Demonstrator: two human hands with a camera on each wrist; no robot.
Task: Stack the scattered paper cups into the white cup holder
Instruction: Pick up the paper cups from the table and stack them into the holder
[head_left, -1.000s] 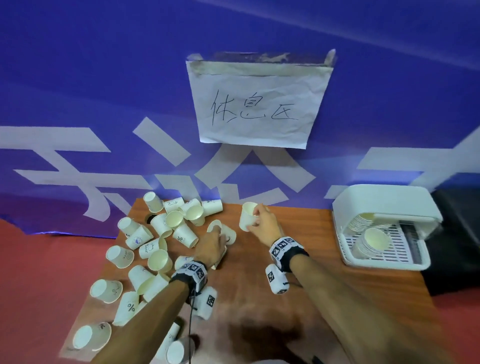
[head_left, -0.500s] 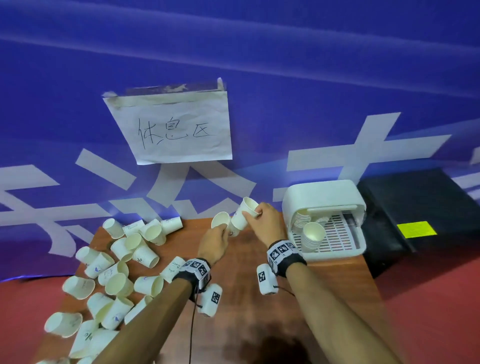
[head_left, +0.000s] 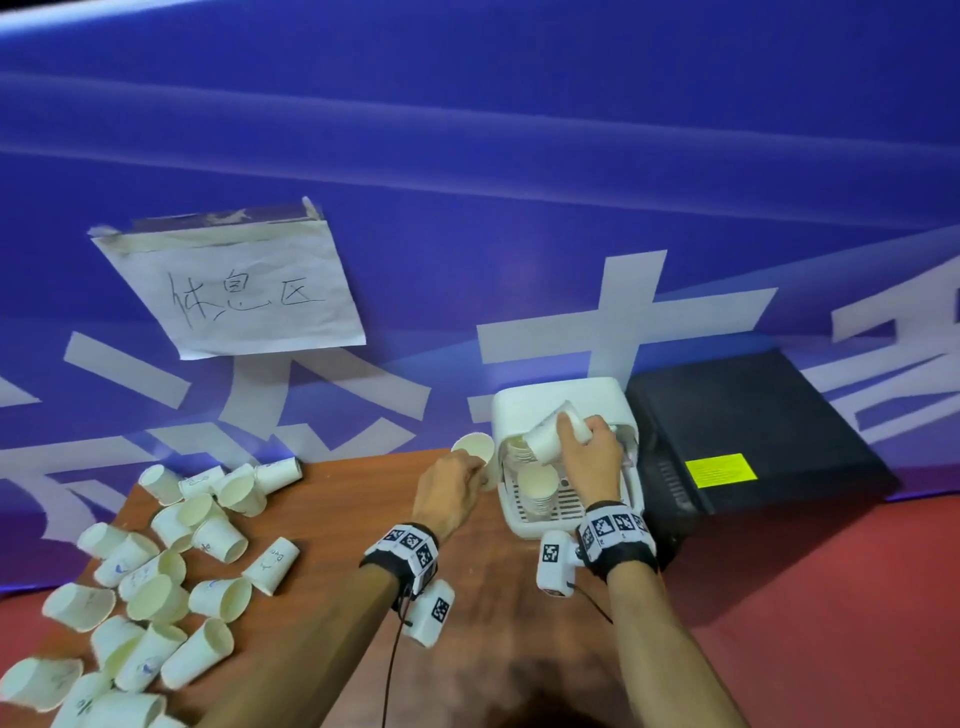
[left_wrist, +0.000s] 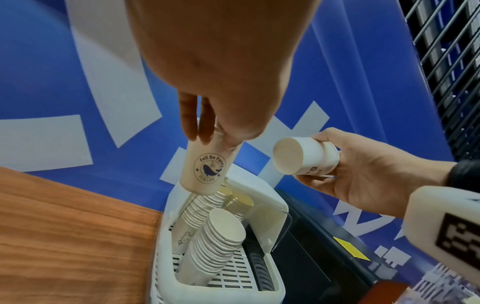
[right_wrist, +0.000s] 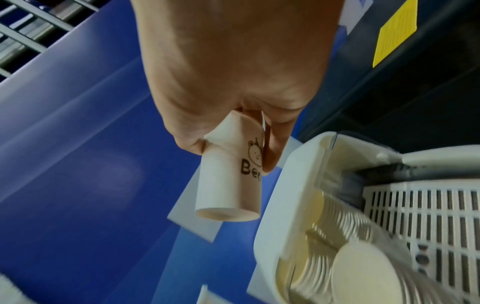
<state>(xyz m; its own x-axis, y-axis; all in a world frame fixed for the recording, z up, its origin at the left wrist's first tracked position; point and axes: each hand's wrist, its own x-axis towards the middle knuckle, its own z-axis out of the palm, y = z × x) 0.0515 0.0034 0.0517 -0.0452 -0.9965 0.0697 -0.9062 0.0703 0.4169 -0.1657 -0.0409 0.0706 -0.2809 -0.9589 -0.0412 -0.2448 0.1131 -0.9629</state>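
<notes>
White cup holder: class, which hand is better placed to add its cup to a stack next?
Probably the right hand: its cup hangs over the white cup holder and its stacks, while the left hand holds its cup beside it.

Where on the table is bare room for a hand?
Bare: the brown wooden tabletop between the scattered white paper cups at left and the white plastic cup holder at right. Crowded: that left side, and the holder's grid floor with nested stacks.

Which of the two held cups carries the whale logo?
The cup in the left hand, the whale cup, printed with a round whale badge. The right hand holds the bear cup, marked with a bear face instead.
</notes>
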